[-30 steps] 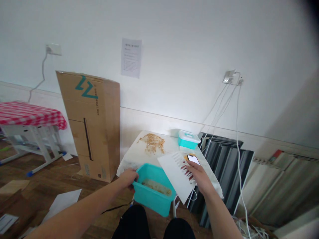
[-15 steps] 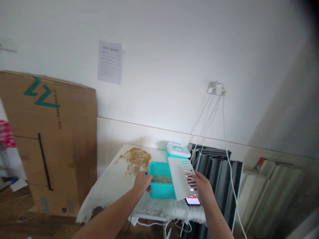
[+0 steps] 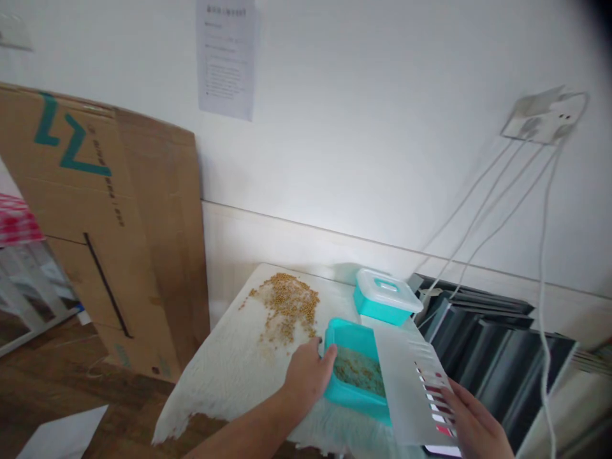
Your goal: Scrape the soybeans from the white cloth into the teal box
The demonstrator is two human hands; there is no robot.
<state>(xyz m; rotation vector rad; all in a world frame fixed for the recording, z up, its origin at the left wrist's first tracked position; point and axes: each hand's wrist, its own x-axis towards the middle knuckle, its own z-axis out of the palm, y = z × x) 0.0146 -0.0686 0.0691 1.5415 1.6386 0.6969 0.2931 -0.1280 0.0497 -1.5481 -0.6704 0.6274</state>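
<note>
My left hand (image 3: 310,370) is closed on the left rim of a turquoise plastic box (image 3: 351,398), thumb over the edge. A thin, uneven layer of small, pale yellowish bits (image 3: 356,370) lies inside it. My right hand (image 3: 473,417) grips the toothed right edge of a thin white sheet with a row of slots (image 3: 401,382). The sheet covers the box's right end, hiding that part of the interior. Left of the box, a spread of yellow-brown grains or beans (image 3: 287,306) lies on the white cloth (image 3: 224,370).
A second turquoise box with a white lid (image 3: 387,296) stands behind. Part of a phone (image 3: 442,451) shows below the sheet. Dark folded panels (image 3: 497,357) and hanging white cables (image 3: 545,306) are at right. A tall cardboard box (image 3: 157,255) stands at left.
My view has come closer and shifted, so the table looks larger and the layer inside the box shows more clearly. Both hands keep their holds on the box and the slotted sheet.
</note>
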